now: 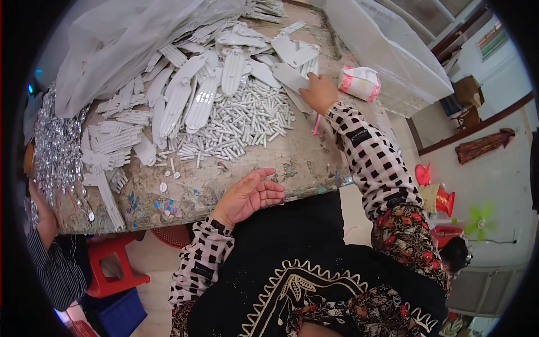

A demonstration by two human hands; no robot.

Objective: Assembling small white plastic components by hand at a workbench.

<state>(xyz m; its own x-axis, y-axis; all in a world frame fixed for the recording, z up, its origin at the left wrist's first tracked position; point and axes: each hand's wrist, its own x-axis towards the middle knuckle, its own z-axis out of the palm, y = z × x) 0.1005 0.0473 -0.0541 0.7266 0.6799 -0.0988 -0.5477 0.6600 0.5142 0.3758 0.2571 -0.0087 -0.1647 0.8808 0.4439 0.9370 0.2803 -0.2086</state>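
white flat piece [288, 76], right hand [321, 94] at its edge, grip unclear, left hand [248, 197] loosely uncurled

We've got glossy white plastic pieces [232, 72] on a rough tabletop [193, 185], shiny metallic-looking strands [59, 143] by its left edge, filmy plastic sheeting [126, 42] at the far-left corner.

A long, flat white panel [288, 77], smooth and plain on its upper face, lay slanted across the counter [230, 194], running from upper left to lower right at the right side of the heaped white parts [233, 70]. A second pale, flat panel [297, 100] showed partly beneath it, just beside the small white rods [247, 115].
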